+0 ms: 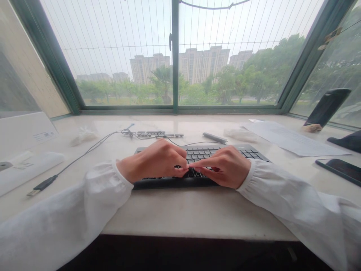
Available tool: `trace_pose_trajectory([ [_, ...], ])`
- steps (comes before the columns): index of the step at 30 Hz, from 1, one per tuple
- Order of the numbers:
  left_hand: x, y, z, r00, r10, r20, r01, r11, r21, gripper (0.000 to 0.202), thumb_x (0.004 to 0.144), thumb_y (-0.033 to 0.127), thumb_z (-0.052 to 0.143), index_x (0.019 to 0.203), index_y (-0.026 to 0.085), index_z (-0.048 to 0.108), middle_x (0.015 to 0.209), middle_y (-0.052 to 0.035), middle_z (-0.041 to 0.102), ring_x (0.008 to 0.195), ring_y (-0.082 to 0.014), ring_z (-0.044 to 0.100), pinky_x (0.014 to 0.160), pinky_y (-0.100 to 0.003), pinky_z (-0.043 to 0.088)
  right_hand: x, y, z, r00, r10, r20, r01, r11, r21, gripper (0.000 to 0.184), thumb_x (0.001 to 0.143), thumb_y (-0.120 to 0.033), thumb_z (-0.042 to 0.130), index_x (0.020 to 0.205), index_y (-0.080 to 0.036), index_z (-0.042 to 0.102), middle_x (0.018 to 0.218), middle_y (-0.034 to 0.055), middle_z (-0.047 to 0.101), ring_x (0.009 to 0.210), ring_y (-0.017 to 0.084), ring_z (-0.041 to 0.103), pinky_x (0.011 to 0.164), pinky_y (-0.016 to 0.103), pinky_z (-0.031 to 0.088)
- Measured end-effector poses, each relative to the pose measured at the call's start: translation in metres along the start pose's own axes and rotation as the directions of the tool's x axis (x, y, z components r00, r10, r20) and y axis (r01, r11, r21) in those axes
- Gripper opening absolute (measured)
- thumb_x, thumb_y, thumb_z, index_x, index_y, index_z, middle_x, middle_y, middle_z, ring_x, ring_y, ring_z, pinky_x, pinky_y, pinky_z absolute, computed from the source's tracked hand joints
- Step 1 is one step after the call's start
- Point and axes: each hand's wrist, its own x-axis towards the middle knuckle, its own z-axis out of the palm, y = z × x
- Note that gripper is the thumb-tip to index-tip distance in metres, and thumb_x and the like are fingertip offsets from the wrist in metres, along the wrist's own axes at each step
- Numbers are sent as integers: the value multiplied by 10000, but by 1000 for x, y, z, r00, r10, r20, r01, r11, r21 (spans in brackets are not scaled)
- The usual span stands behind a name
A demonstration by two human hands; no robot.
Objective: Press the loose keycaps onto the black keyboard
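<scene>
A black keyboard (248, 151) lies on the pale stone sill (180, 210) in front of me. My left hand (153, 160) and my right hand (224, 165) hover over its middle, fingertips pinched together and meeting above the keys. What they pinch is too small to make out; it may be a keycap. A row of loose dark keycaps (159, 134) lies just behind the keyboard. Both arms wear white sleeves.
A USB cable (81, 154) runs from the keyboard to a plug (42, 185) at left. White boxes (25, 131) sit far left. A grey pen-like tool (214, 138), paper (290, 139), a propped phone (327, 107) and a flat phone (340, 170) are at right.
</scene>
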Motion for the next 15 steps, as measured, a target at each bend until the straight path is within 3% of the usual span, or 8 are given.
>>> trace_pose_trajectory([
  [9, 2, 4, -12, 995, -42, 93, 46, 998, -45, 144, 862, 200, 620, 813, 229, 752, 795, 33, 713, 638, -68, 611, 598, -194, 416, 1, 1, -2, 1000, 2, 29, -3, 1000, 24, 232, 910, -336, 592, 1053, -380, 770, 494, -54, 645, 397, 71, 470, 472, 252, 222],
  [15, 0, 6, -9, 993, -68, 101, 76, 994, -79, 149, 837, 192, 629, 755, 227, 749, 771, 34, 702, 596, -60, 578, 594, -193, 412, -1, -1, 2, 999, -6, 50, 3, 998, 69, 238, 917, -349, 569, 1028, -367, 778, 511, -45, 659, 407, 79, 499, 472, 258, 231],
])
